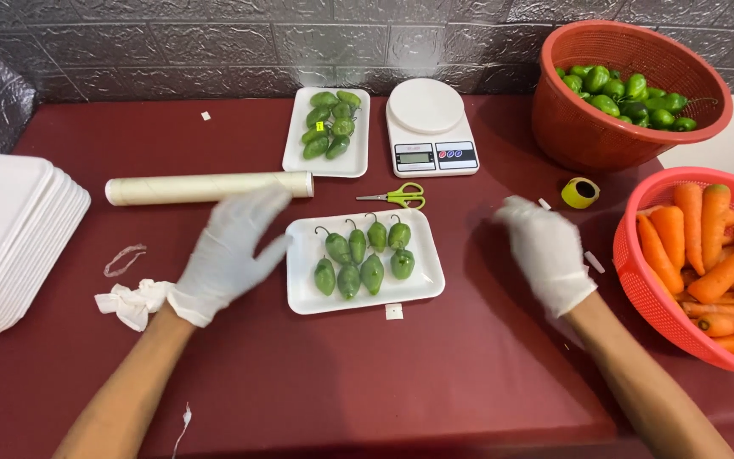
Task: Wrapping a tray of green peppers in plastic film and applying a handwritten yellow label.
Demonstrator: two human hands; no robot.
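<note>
On the dark red surface (435,374), a stack of white foam trays (10,238) sits at the far left, with a roll of cling film (206,188) lying just beyond the gloved left hand (229,251), which hovers spread wide and holds nothing. Between the hands lies a white tray of green peppers (364,259), with a second filled tray (328,132), a kitchen scale (429,127) and scissors (397,196) behind it. The gloved right hand (545,251) hangs loosely open and empty, near a basket of carrots (707,255) and a basket of peppers (626,89).
</note>
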